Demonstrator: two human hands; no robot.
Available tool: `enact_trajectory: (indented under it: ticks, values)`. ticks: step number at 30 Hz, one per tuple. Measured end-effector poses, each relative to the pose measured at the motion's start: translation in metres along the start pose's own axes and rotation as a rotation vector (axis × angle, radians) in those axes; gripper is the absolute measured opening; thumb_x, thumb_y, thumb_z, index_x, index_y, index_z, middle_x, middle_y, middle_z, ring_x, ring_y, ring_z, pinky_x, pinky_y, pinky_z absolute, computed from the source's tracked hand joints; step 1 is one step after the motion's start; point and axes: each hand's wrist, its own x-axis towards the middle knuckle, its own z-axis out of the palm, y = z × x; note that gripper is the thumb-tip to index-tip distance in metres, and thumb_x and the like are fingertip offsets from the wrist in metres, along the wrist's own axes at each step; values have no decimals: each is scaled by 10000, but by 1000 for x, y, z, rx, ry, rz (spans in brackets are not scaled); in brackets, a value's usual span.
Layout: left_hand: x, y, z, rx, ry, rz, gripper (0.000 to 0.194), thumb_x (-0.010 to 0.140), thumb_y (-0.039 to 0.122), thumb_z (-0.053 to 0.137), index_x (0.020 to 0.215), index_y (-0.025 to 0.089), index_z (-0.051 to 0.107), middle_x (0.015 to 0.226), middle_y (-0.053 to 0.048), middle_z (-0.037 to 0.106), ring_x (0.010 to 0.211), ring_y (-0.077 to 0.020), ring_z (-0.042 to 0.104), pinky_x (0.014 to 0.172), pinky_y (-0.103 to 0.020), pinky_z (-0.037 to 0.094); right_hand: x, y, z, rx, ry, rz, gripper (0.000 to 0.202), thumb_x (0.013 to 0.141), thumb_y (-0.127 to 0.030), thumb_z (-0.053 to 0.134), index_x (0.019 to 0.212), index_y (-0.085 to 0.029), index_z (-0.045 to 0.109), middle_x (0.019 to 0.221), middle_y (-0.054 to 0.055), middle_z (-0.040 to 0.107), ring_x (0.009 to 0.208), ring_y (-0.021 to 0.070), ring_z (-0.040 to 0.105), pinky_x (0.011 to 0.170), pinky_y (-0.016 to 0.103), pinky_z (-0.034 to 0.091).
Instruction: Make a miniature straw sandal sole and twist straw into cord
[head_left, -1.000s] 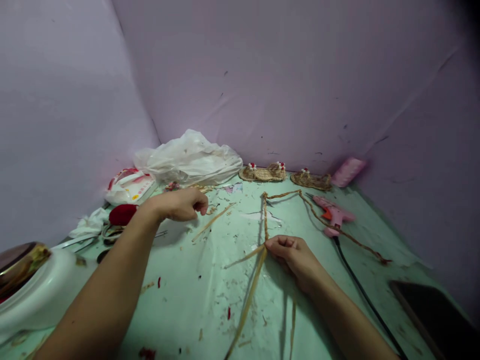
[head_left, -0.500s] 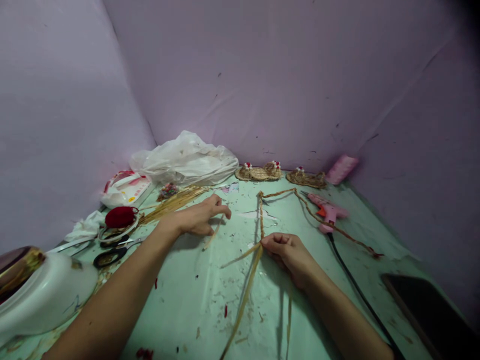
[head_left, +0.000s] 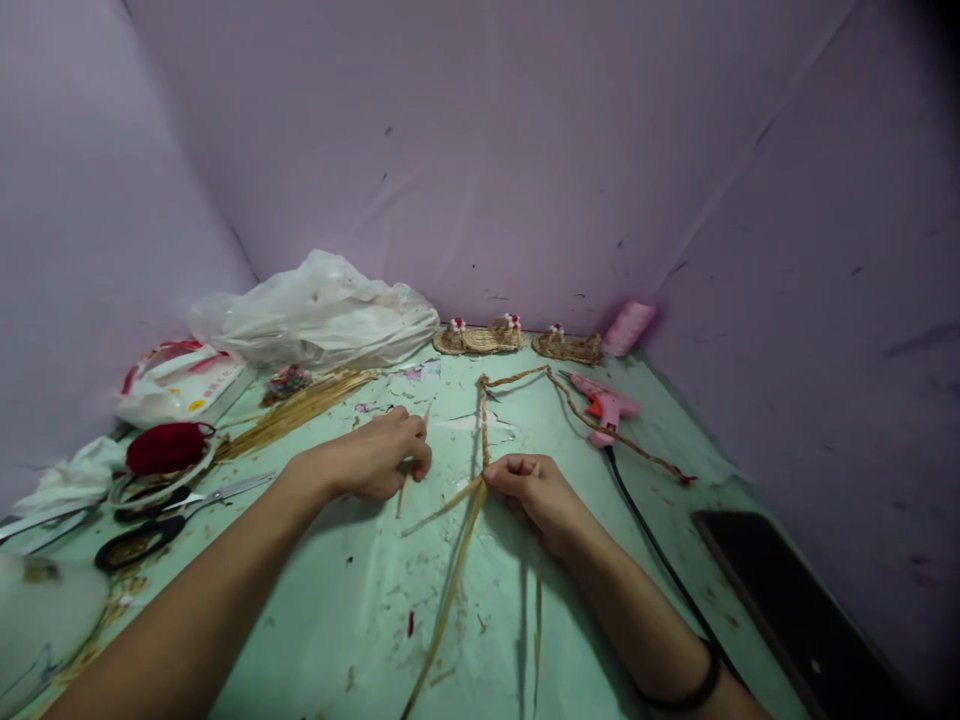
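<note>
My right hand (head_left: 541, 500) pinches the lower end of a braided straw cord (head_left: 484, 425), where the loose strands (head_left: 455, 570) fan out toward me. From there the braid runs up the table, bends right and passes over the glue gun's handle. My left hand (head_left: 379, 455) is closed around a short, thin straw strip (head_left: 403, 497), just left of the braid. The strip pokes out above and below the fingers. Behind that hand lies a bundle of flat straw (head_left: 300, 413).
At the back are small woven sandals (head_left: 487, 342), a pink roll (head_left: 628, 328) and a white plastic bag (head_left: 322, 318). A pink glue gun (head_left: 609, 408) and a dark phone-like slab (head_left: 787, 600) lie right. Scissors (head_left: 150, 530) and red yarn (head_left: 166, 448) are left.
My left hand's fingers have curled in around the short strip. My right hand keeps its pinch on the braid. The whole view has shifted, so objects sit further left.
</note>
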Motion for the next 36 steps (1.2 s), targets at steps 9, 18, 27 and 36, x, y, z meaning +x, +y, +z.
enact_trajectory:
  ticks: [9,18,27,36]
  values:
    - [13,30,-1,-387,100,-331,165,654,275,504,676,155,615,597,3,572,560,-116,466,528,-218,309,1,-1,0,52,-2,-6,145,555,-242,614,543,-123,531,378,-87,348,337,13,219,373,212,81]
    - [13,45,9,-403,-30,-374,166,616,285,488,610,160,597,506,17,468,472,-94,362,455,-209,217,1,1,-2,63,-17,-7,115,569,-223,603,559,-128,539,365,-96,343,320,11,201,365,215,77]
    - [20,44,24,-542,42,-341,352,703,388,423,440,177,321,433,44,233,431,-77,212,426,-232,151,1,1,-2,56,-8,-13,112,575,-217,602,550,-131,536,363,-97,342,318,10,210,368,213,92]
    - [28,49,33,-755,145,-354,94,582,207,523,547,134,571,464,49,402,464,-73,338,443,-198,242,1,0,-1,51,-3,-6,104,569,-213,595,550,-129,536,359,-95,348,317,12,218,370,217,93]
